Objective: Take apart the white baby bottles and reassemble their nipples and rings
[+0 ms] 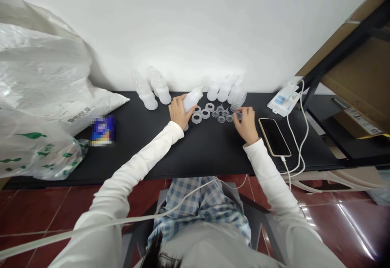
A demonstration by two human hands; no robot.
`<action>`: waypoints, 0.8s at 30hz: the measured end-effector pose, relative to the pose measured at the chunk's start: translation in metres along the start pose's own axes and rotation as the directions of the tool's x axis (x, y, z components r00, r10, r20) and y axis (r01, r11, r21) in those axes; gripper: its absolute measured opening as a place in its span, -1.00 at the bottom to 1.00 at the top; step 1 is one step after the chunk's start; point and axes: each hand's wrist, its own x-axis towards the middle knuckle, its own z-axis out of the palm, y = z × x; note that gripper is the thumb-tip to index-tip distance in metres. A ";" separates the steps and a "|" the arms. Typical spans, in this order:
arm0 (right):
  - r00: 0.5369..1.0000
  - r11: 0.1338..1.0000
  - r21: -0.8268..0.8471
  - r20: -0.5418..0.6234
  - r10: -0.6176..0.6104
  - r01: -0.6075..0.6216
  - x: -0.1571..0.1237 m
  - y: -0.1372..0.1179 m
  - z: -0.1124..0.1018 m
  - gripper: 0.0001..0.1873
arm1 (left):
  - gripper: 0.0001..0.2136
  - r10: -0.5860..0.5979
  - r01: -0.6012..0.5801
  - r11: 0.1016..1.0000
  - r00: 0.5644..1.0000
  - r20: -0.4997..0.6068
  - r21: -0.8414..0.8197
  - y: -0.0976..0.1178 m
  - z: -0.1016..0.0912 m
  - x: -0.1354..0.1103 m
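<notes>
My left hand [179, 111] is closed around a frosted white baby bottle [191, 100], tilted with its clear top toward the upper right. My right hand [246, 123] has thumb and fingers together on a small clear plastic piece [237, 115], partly hidden by the fingers. Just behind it are clear dome caps [239, 99] that look stacked. Between my hands lie several clear screw rings [196, 118] and several bottle nipples [221, 118]. More frosted bottles [224, 92] stand behind these parts. Left of my left hand, capped bottles [148, 100] stand against the wall.
The black table [201, 154] meets a white wall. Plastic bags [39, 97] and a blue packet [102, 130] are at the left. On the right are a phone [274, 137] with a white cable [301, 138], a white and blue box [284, 99] and a shelf with cardboard [359, 81].
</notes>
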 end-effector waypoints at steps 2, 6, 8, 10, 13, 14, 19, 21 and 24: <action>0.998 0.997 0.056 0.037 -0.048 0.046 -0.004 -0.005 0.009 -0.70 | -0.42 0.003 -0.005 1.000 0.999 -0.039 -0.031 -0.005 0.010 0.011; 0.993 0.994 0.084 0.087 -0.074 0.067 -0.003 -0.008 0.028 -0.74 | -0.36 0.028 -0.043 0.989 0.994 -0.109 -0.142 -0.013 0.026 0.033; 0.991 0.993 0.099 0.107 -0.079 0.068 0.000 -0.008 0.033 -0.75 | -0.34 0.049 -0.074 0.978 0.990 -0.129 -0.197 -0.015 0.030 0.042; 0.990 0.993 0.106 0.120 -0.069 0.057 0.003 -0.009 0.035 -0.73 | -0.32 0.069 -0.103 0.967 0.987 -0.147 -0.233 -0.016 0.028 0.048; 0.994 0.996 0.087 0.103 -0.034 0.025 0.004 -0.013 0.035 -0.68 | -0.30 0.087 -0.130 0.956 0.982 -0.171 -0.262 -0.016 0.019 0.044; 0.996 0.997 0.078 0.090 -0.028 0.021 0.003 -0.015 0.033 -0.67 | -0.31 0.089 -0.134 0.954 0.981 -0.171 -0.270 -0.016 0.015 0.039; 0.999 0.999 -0.002 0.023 -0.037 0.037 0.011 -0.036 0.021 -0.68 | -0.32 0.109 -0.139 0.950 0.987 -0.119 -0.279 -0.020 0.000 0.009; 0.997 0.996 0.057 -0.033 -0.069 0.071 0.019 -0.050 0.015 -0.73 | -0.31 0.152 -0.169 0.956 0.984 -0.090 -0.238 -0.021 -0.004 0.004; 0.988 0.933 0.339 -0.135 -0.082 0.124 0.033 -0.075 0.011 -0.63 | -0.34 0.261 -0.261 0.960 0.965 -0.015 -0.105 -0.020 -0.010 0.006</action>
